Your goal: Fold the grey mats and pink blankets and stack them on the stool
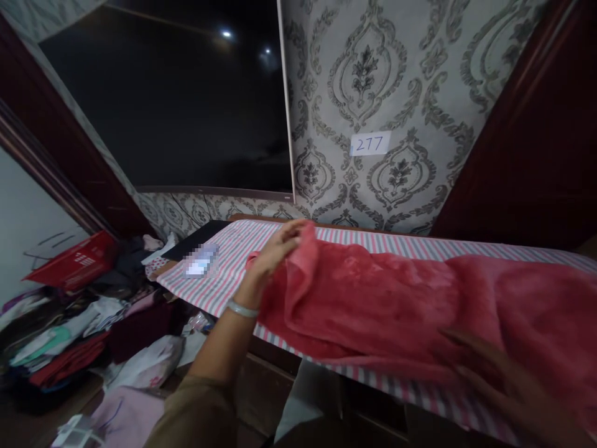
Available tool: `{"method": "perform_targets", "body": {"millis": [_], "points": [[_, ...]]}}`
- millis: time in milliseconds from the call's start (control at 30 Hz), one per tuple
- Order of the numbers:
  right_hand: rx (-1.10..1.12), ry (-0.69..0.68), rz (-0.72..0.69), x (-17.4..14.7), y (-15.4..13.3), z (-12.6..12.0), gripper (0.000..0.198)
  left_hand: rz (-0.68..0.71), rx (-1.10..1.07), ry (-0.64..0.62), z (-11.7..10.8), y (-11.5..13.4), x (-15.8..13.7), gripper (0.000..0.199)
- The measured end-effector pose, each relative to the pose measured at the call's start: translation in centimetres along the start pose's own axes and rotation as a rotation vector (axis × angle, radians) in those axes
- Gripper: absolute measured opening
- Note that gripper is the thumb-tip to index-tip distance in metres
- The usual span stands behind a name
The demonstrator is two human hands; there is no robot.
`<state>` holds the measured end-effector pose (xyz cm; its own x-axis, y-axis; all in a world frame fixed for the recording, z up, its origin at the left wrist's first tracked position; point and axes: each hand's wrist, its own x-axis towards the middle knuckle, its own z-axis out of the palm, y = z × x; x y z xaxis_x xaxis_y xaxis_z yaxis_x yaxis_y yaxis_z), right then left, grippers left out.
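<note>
A plush red blanket (382, 305) lies in a long folded strip over a striped cloth (233, 242) on the table. My left hand (275, 252) grips the blanket's far left corner, which stands a little above the cloth between thumb and fingers. A bracelet is on that wrist. At the right front, my right hand (506, 379) lies over the blanket with its fingers spread and blurred by motion. I cannot tell how firmly it touches the fabric.
A large television (186, 93) hangs behind the table, beside patterned wallpaper with a paper label (370, 144) reading 277. A pixelated phone-like object (200, 261) lies on the cloth's left end. Piled clothes (69, 342) and a red bag (77, 261) are at the left.
</note>
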<state>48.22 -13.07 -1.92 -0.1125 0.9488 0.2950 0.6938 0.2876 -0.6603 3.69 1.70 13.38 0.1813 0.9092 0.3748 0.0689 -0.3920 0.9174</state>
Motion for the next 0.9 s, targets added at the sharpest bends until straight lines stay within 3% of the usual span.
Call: {"method": "perform_targets", "body": {"millis": [67, 100, 167, 267, 433, 567, 700, 900], "points": [[0.078, -0.051, 0.036, 0.0, -1.0, 1.1, 0.055, 0.077, 0.018, -0.273, 2.3, -0.6, 0.6, 0.044], [0.115, -0.065, 0.045, -0.2, -1.1, 1.7, 0.053, 0.082, 0.069, -0.293, 2.6, -1.3, 0.7, 0.04], [0.162, -0.066, 0.043, -0.8, -0.8, 2.7, 0.049, 0.01, 0.274, -0.09, 1.5, -3.1, 0.3, 0.032], [0.152, -0.037, 0.035, -1.1, -0.3, 3.3, 0.047, -0.213, 0.607, 0.329, -2.6, -6.2, -1.4, 0.032], [0.108, 0.006, 0.038, 3.1, -2.1, 3.9, 0.047, -0.415, 0.709, 0.508, -8.2, -9.2, -5.0, 0.054], [0.043, 0.048, -0.001, 8.6, -5.4, 6.4, 0.055, -0.509, 0.562, 0.649, -10.0, -10.1, -6.6, 0.046], [0.033, -0.109, 0.086, 12.0, -7.5, 8.8, 0.051, -0.534, 0.374, 0.572, -10.7, -10.6, -7.7, 0.041], [0.113, 0.059, 0.188, 12.2, -7.5, 10.5, 0.062, -0.5, 0.194, 0.436, -9.9, -10.8, -7.5, 0.034]]}}
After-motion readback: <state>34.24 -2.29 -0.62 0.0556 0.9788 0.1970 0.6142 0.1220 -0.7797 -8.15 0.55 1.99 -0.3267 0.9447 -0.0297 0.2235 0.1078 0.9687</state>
